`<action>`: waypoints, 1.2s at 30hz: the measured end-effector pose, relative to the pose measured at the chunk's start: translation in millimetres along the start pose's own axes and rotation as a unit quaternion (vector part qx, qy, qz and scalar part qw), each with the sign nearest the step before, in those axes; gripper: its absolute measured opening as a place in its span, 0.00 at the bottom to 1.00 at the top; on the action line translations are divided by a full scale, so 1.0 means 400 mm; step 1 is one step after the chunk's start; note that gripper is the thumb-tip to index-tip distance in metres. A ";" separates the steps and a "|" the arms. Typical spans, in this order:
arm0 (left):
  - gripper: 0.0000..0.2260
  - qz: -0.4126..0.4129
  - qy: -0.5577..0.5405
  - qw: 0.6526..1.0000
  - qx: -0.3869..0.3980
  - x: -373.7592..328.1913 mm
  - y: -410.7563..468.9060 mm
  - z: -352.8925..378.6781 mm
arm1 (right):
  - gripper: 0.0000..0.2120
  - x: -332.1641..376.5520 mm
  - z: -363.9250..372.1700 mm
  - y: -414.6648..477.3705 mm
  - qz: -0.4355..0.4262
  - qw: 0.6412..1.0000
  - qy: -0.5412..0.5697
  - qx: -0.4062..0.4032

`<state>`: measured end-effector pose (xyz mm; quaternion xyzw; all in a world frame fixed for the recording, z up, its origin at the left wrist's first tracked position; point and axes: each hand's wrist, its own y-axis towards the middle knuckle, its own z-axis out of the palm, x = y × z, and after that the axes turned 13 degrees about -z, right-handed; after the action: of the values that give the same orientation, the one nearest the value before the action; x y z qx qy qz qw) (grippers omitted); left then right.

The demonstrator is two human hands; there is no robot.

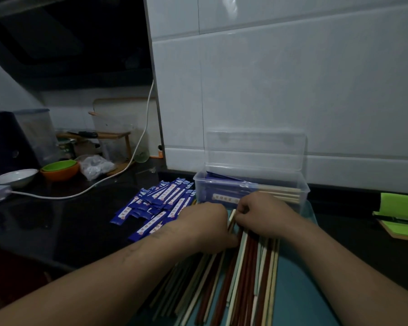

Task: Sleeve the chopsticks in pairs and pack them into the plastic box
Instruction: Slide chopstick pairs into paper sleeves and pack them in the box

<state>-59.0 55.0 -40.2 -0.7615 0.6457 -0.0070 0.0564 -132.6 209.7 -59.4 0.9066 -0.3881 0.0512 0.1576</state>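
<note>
Many loose chopsticks, cream and reddish-brown, lie fanned out on a teal mat in front of me. My left hand rests on their far ends with its fingers curled down among them. Close beside it, my right hand pinches the tip of a cream chopstick. Behind the hands stands the clear plastic box with its lid raised; sleeved pairs lie inside. A heap of blue paper sleeves lies left of the box.
White tiled wall rises right behind the box. A white cable crosses the dark counter on the left, near a white dish and an orange and green bowl. A green pad lies at the right edge.
</note>
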 end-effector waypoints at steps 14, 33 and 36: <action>0.13 -0.041 -0.187 0.978 0.080 0.044 0.020 -0.028 | 0.18 -0.002 0.003 0.005 0.026 0.999 0.044 -0.012; 0.15 -0.011 -0.402 0.911 0.088 0.103 0.032 -0.055 | 0.12 0.043 -0.011 0.013 0.098 0.831 0.539 -0.099; 0.15 0.011 -0.427 0.899 0.101 0.087 0.022 -0.068 | 0.10 0.047 -0.010 0.015 0.085 0.810 0.572 -0.097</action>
<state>-64.0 17.4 -16.2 -0.6743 0.5638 0.2543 0.4033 -123.8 194.2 -50.0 0.6573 -0.3062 0.5355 0.4329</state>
